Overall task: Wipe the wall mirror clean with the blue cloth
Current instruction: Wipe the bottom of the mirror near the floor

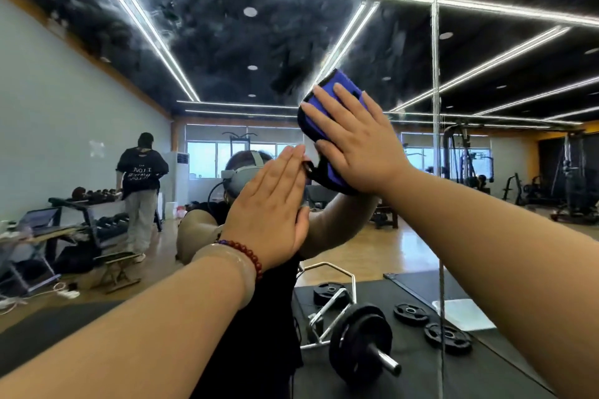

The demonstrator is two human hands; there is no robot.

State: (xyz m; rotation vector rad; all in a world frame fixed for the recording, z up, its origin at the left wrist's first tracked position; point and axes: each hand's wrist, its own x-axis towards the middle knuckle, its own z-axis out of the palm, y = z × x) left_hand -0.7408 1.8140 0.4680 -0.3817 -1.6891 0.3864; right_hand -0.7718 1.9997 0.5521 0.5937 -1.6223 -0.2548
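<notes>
The wall mirror [227, 42] fills the whole view and shows cloudy smears across its upper part. My right hand [353, 139] lies flat with fingers spread on the blue cloth [327, 97], pressing it against the glass at about head height. The cloth is blue with a dark edge, and its lower part is hidden under my palm. Just left of and below it, my left hand [269, 207] rests flat on the mirror with fingers together and holds nothing. A red bead bracelet sits on that wrist.
A vertical seam [435, 74] between mirror panels runs just right of the cloth. The reflection shows a barbell [359, 343] and weight plates [447, 337] on black mats, gym machines [460, 159] at right, and a person [141, 185] standing by a dumbbell rack at left.
</notes>
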